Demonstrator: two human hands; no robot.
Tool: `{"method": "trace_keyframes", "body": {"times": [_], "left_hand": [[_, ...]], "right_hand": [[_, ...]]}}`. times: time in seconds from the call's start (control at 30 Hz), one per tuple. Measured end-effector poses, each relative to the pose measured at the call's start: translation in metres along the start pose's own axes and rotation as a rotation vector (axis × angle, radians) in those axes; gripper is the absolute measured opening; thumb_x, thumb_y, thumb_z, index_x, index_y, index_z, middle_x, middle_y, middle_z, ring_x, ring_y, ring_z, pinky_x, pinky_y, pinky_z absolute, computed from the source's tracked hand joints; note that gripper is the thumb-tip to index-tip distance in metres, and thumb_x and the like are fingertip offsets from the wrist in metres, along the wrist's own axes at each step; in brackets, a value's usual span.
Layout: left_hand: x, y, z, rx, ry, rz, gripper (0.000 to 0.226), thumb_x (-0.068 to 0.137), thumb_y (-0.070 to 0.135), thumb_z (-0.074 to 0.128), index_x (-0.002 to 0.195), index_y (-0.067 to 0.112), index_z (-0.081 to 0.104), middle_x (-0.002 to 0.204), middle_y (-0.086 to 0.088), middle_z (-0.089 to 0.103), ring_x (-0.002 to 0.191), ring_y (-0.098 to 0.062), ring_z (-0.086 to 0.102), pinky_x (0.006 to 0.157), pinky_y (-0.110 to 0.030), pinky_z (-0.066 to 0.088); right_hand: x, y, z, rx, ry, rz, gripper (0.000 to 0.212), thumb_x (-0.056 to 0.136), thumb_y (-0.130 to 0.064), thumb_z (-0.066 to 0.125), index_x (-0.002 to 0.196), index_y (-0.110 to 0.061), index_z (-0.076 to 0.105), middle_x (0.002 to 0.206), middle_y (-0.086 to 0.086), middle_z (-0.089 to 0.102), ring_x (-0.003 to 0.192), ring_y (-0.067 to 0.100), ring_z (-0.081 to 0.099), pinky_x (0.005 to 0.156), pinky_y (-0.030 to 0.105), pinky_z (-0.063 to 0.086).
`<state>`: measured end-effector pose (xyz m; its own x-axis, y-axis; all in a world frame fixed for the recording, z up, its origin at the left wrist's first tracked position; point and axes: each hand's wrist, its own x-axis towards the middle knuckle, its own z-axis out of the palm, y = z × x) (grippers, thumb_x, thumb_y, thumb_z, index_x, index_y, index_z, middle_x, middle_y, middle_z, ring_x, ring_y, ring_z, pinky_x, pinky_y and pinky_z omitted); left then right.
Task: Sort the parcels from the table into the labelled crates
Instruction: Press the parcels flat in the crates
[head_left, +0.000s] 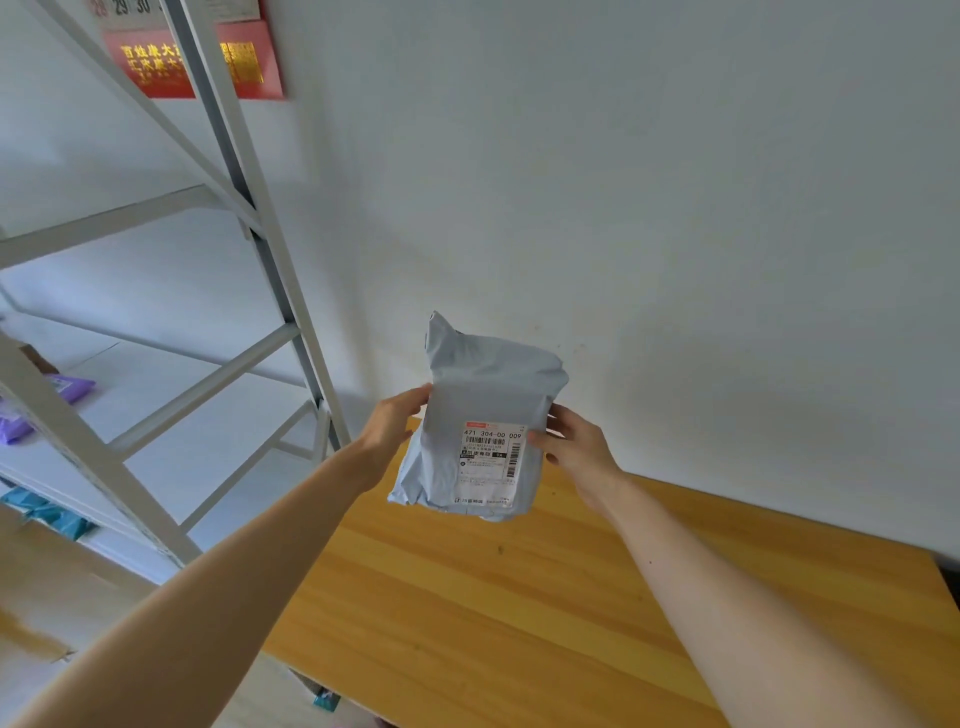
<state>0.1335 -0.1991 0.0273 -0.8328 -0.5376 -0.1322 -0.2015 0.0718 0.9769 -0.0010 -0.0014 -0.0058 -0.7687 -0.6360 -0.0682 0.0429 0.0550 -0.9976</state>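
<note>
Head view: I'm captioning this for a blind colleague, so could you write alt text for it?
Two bare hands hold a grey plastic parcel upright above a wooden table, the left hand gripping its left edge and the right hand its right edge, its printed shipping label facing the camera. A white metal shelving rack stands to the left.

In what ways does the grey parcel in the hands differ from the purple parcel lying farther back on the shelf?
The grey parcel is pale grey; the purple parcel is violet. The grey parcel is held upright over the table by the left hand and right hand; the purple parcel lies flat on the shelf, untouched. Both look like soft plastic mailers.
</note>
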Motion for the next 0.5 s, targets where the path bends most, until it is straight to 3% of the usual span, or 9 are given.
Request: {"method": "trace_keyframes", "body": {"times": [0.07, 0.13, 0.23, 0.33, 0.43, 0.5], "left_hand": [[-0.001, 0.004, 0.0, 0.01, -0.008, 0.017, 0.014, 0.097, 0.032, 0.05, 0.1, 0.041, 0.06, 0.113, 0.018, 0.059, 0.118, -0.011, 0.043, 0.102, -0.031, 0.029], [0.001, 0.009, -0.002, 0.04, -0.053, 0.027, 0.021, 0.092, 0.026, 0.058, 0.102, 0.043, 0.061, 0.108, 0.022, 0.06, 0.116, -0.012, 0.046, 0.101, -0.031, 0.029], [0.002, 0.014, -0.003, 0.094, -0.116, 0.031, 0.05, 0.08, 0.025, 0.073, 0.124, 0.04, 0.058, 0.122, 0.009, 0.063, 0.115, -0.016, 0.055, 0.102, -0.036, 0.038], [0.003, 0.019, -0.003, 0.113, -0.187, 0.076, 0.085, 0.065, 0.028, 0.084, 0.139, 0.042, 0.045, 0.119, 0.002, 0.066, 0.11, -0.02, 0.063, 0.095, -0.042, 0.051], [0.006, 0.025, -0.006, 0.17, -0.199, 0.141, 0.09, 0.07, 0.024, 0.085, 0.144, 0.042, 0.037, 0.12, 0.008, 0.063, 0.116, -0.02, 0.058, 0.097, -0.043, 0.051], [0.009, 0.027, -0.011, 0.167, -0.185, 0.18, 0.085, 0.075, 0.021, 0.081, 0.145, 0.041, 0.036, 0.12, 0.009, 0.062, 0.118, -0.021, 0.056, 0.099, -0.044, 0.049]], "right_hand": [[-0.003, -0.001, -0.001, 0.006, 0.026, -0.003, 0.032, 0.086, -0.014, 0.07, 0.111, -0.031, 0.061, 0.116, -0.009, 0.065, 0.11, 0.012, 0.06, 0.09, 0.032, 0.05], [-0.004, -0.004, -0.001, 0.008, 0.057, -0.011, 0.029, 0.087, -0.019, 0.07, 0.112, -0.03, 0.06, 0.115, -0.007, 0.065, 0.11, 0.014, 0.061, 0.094, 0.037, 0.05], [-0.006, -0.015, -0.002, -0.006, 0.128, -0.035, 0.029, 0.088, -0.028, 0.068, 0.116, -0.028, 0.059, 0.108, -0.008, 0.066, 0.101, 0.007, 0.063, 0.079, 0.028, 0.054], [-0.007, -0.025, 0.003, -0.031, 0.186, -0.046, 0.033, 0.088, -0.034, 0.067, 0.119, -0.024, 0.058, 0.105, -0.005, 0.067, 0.097, 0.006, 0.062, 0.066, 0.017, 0.044], [-0.007, -0.033, 0.01, -0.023, 0.211, -0.043, 0.026, 0.089, -0.035, 0.067, 0.112, -0.028, 0.058, 0.105, -0.004, 0.067, 0.098, 0.011, 0.062, 0.066, 0.023, 0.042], [-0.007, -0.039, 0.015, 0.002, 0.209, -0.037, 0.028, 0.089, -0.034, 0.067, 0.115, -0.028, 0.059, 0.107, -0.003, 0.067, 0.102, 0.016, 0.062, 0.075, 0.033, 0.049]]}}
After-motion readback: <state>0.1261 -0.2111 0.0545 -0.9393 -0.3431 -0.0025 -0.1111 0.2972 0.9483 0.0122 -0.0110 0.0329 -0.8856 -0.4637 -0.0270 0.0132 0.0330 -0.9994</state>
